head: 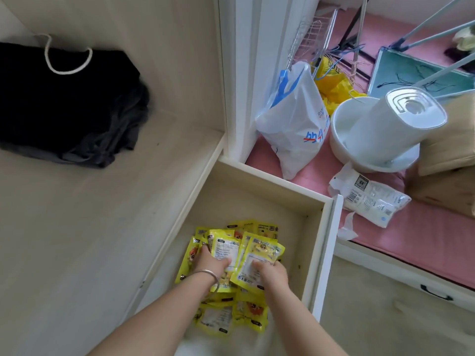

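Open pale-wood drawer [257, 201]
Holds a loose heap of yellow snack packets [218, 318] toward its near end, flat on the bottom.

Open drawer [270, 186]: entry from above only; far wall and right-hand front panel close two sides; the far half of its floor lies bare and passable; the near half is blocked by yellow packets [223, 319], with left hand [213, 263] and right hand [272, 273] gripping the heap. Wooden platform [77, 240] to the left: open up to the black bag [64, 104]. Pink mat [411, 240] beyond: crowded by white plastic bag [293, 124], basin [339, 129] and wrapped packet [370, 199].
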